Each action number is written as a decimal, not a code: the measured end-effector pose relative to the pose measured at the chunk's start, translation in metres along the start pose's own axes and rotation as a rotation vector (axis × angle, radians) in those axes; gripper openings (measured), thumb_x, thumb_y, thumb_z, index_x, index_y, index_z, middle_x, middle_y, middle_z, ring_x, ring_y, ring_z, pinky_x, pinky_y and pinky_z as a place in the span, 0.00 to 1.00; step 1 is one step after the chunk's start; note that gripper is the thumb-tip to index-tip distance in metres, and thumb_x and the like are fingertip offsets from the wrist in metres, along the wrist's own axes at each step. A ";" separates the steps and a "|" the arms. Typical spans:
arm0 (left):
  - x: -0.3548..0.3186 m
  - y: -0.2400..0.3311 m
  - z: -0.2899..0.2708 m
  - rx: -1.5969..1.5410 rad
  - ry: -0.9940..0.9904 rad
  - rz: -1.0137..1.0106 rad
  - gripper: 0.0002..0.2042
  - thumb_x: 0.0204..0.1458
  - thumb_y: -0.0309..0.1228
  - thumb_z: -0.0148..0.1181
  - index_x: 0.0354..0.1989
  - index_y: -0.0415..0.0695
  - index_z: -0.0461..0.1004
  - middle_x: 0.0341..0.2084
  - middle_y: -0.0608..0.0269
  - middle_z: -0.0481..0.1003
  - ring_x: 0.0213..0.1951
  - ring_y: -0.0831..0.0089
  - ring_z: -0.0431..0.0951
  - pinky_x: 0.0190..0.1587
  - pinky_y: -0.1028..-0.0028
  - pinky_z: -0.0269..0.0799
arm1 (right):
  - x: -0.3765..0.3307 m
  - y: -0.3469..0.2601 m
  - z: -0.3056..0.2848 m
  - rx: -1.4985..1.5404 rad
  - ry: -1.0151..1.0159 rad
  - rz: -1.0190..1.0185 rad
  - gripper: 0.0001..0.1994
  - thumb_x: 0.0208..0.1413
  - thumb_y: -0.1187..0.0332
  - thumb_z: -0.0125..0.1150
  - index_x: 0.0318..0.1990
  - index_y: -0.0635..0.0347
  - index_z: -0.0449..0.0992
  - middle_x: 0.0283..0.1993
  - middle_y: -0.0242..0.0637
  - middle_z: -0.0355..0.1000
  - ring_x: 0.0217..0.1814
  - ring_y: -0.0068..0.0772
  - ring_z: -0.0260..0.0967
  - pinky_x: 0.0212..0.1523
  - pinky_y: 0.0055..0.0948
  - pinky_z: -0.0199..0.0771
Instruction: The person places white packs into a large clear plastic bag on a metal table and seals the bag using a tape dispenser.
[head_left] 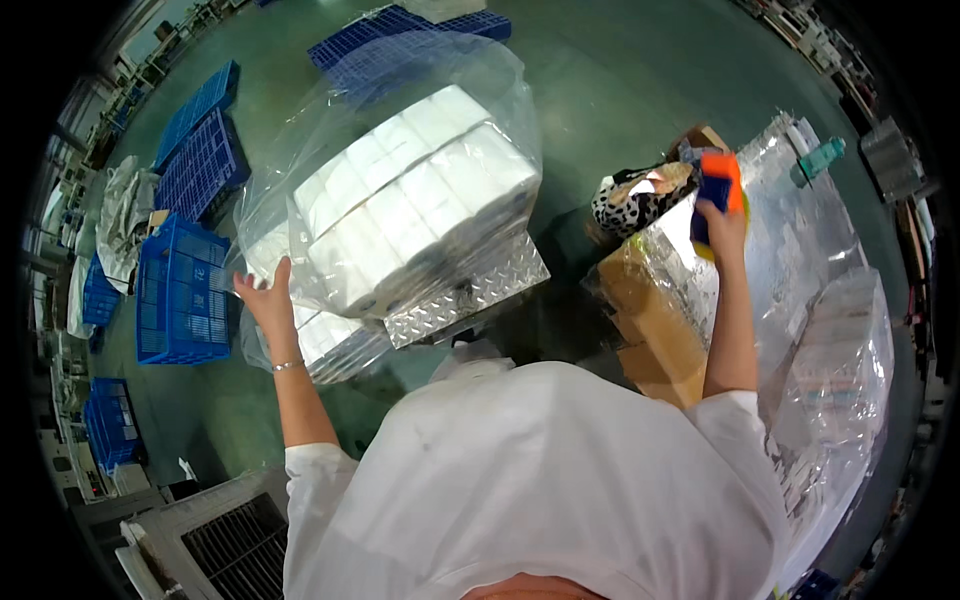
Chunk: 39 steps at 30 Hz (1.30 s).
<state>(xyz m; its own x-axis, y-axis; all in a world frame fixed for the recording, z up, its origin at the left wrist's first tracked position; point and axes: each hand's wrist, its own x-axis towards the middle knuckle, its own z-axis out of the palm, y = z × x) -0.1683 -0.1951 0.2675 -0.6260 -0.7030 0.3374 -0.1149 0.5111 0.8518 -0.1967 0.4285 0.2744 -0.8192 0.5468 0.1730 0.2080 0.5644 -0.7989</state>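
Note:
A large clear plastic bag (500, 75) is draped around a stack of white wrapped packs (410, 215) in front of me. The stack rests on a metal tread-plate platform (500, 290). At the bag's left edge, my left hand (268, 302) is raised with its fingers spread, close to the plastic; whether it touches the film I cannot tell. To the right, my right hand (730, 230) is closed around a blue-and-orange handheld tool (716, 185) above a plastic-covered stack. Its exact kind is not clear. A black-and-white spotted bag (640, 200) lies just left of that hand.
Brown cardboard (655, 320) sides the plastic-covered stack (800, 230) on my right. A teal object (822, 158) lies at its far end. Blue crates (182, 290) stand at left, with blue pallets (200, 165) beyond. Another blue pallet (350, 45) lies at the far side.

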 end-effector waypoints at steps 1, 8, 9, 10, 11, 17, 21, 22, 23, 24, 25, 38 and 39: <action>0.003 -0.003 0.005 -0.181 -0.073 -0.131 0.38 0.38 0.36 0.68 0.54 0.32 0.54 0.48 0.46 0.62 0.46 0.61 0.67 0.47 0.68 0.64 | 0.003 0.031 -0.004 -0.216 0.068 0.021 0.20 0.38 0.58 0.61 0.32 0.68 0.72 0.26 0.44 0.71 0.26 0.37 0.70 0.29 0.31 0.68; 0.042 -0.020 0.027 -0.049 -0.233 -0.060 0.22 0.40 0.32 0.65 0.42 0.35 0.67 0.31 0.61 0.69 0.31 0.76 0.68 0.35 0.79 0.64 | -0.079 0.126 -0.025 -0.890 0.092 0.430 0.26 0.37 0.52 0.61 0.37 0.68 0.73 0.39 0.58 0.70 0.44 0.53 0.68 0.44 0.42 0.66; 0.044 -0.025 0.032 -0.099 -0.159 -0.009 0.12 0.42 0.31 0.63 0.26 0.37 0.69 0.20 0.68 0.65 0.25 0.81 0.62 0.28 0.80 0.60 | -0.078 0.118 -0.017 -0.965 0.110 0.380 0.27 0.37 0.52 0.61 0.39 0.69 0.73 0.40 0.59 0.69 0.45 0.54 0.67 0.45 0.42 0.65; 0.047 -0.023 0.030 -0.068 -0.134 -0.031 0.12 0.43 0.31 0.62 0.23 0.38 0.66 0.18 0.69 0.63 0.24 0.81 0.60 0.26 0.79 0.58 | -0.066 0.093 -0.003 -1.010 0.166 0.266 0.29 0.38 0.51 0.62 0.40 0.70 0.72 0.42 0.59 0.69 0.46 0.55 0.66 0.46 0.42 0.65; 0.048 -0.021 0.022 -0.037 -0.109 -0.053 0.12 0.44 0.31 0.61 0.20 0.39 0.64 0.17 0.70 0.61 0.23 0.82 0.58 0.25 0.79 0.56 | -0.050 0.073 0.017 -1.052 0.222 0.149 0.30 0.38 0.50 0.62 0.41 0.72 0.71 0.43 0.59 0.68 0.47 0.56 0.66 0.48 0.43 0.65; 0.050 -0.022 0.032 -0.194 0.011 -0.046 0.18 0.51 0.33 0.55 0.14 0.43 0.56 0.13 0.75 0.55 0.20 0.84 0.52 0.21 0.79 0.50 | 0.051 -0.196 0.216 -0.105 -0.374 -0.277 0.50 0.36 0.46 0.66 0.59 0.76 0.49 0.59 0.60 0.54 0.58 0.49 0.57 0.56 0.33 0.58; 0.061 -0.021 0.027 -0.299 -0.147 -0.410 0.15 0.53 0.33 0.52 0.16 0.44 0.59 0.14 0.76 0.56 0.19 0.84 0.55 0.21 0.79 0.51 | 0.078 -0.206 0.265 -0.133 -0.521 -0.373 0.29 0.44 0.56 0.59 0.50 0.70 0.66 0.43 0.54 0.69 0.45 0.41 0.68 0.45 0.30 0.66; 0.069 -0.029 0.020 -0.384 -0.067 -0.415 0.14 0.53 0.34 0.51 0.17 0.44 0.61 0.14 0.76 0.56 0.19 0.84 0.55 0.21 0.79 0.51 | 0.079 -0.207 0.267 -0.063 -0.577 -0.244 0.24 0.46 0.58 0.57 0.47 0.68 0.70 0.39 0.51 0.73 0.41 0.39 0.70 0.42 0.29 0.68; 0.073 -0.035 0.016 -0.468 0.012 -0.420 0.13 0.54 0.34 0.50 0.18 0.44 0.62 0.14 0.76 0.56 0.19 0.83 0.56 0.21 0.79 0.51 | 0.066 -0.200 0.267 -0.002 -0.553 -0.269 0.20 0.48 0.60 0.56 0.44 0.67 0.72 0.33 0.46 0.72 0.35 0.34 0.69 0.37 0.28 0.67; 0.073 -0.038 0.026 -0.465 -0.027 -0.306 0.13 0.54 0.35 0.49 0.20 0.44 0.63 0.15 0.76 0.57 0.20 0.83 0.56 0.21 0.79 0.51 | 0.042 -0.197 0.257 0.052 -0.512 -0.301 0.17 0.49 0.62 0.54 0.42 0.65 0.74 0.27 0.41 0.72 0.29 0.30 0.67 0.32 0.27 0.66; 0.072 -0.041 0.036 -0.449 -0.059 -0.196 0.13 0.55 0.35 0.48 0.21 0.44 0.63 0.16 0.76 0.58 0.20 0.83 0.56 0.21 0.79 0.51 | 0.025 -0.194 0.254 0.109 -0.486 -0.329 0.14 0.51 0.64 0.53 0.39 0.64 0.76 0.21 0.37 0.71 0.24 0.25 0.66 0.27 0.26 0.65; 0.136 -0.062 -0.027 -0.228 -0.273 -0.366 0.10 0.54 0.32 0.49 0.34 0.36 0.67 0.29 0.64 0.67 0.29 0.79 0.65 0.30 0.80 0.62 | 0.073 -0.142 0.177 0.312 -0.415 -0.021 0.08 0.44 0.75 0.57 0.34 0.63 0.76 0.28 0.26 0.71 0.28 0.15 0.62 0.29 0.14 0.60; 0.142 -0.069 -0.040 -0.159 -0.385 -0.403 0.09 0.54 0.30 0.50 0.34 0.35 0.67 0.30 0.63 0.68 0.30 0.80 0.65 0.30 0.79 0.63 | 0.083 -0.134 0.167 0.291 -0.434 0.022 0.10 0.43 0.75 0.57 0.36 0.63 0.76 0.30 0.28 0.71 0.29 0.17 0.63 0.29 0.15 0.60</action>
<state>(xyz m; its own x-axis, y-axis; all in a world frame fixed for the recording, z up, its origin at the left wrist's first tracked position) -0.2188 -0.3496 0.2729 -0.7957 -0.5811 -0.1708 -0.3038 0.1389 0.9426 -0.3814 0.2951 0.2998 -0.9754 0.2146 -0.0508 0.1207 0.3269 -0.9373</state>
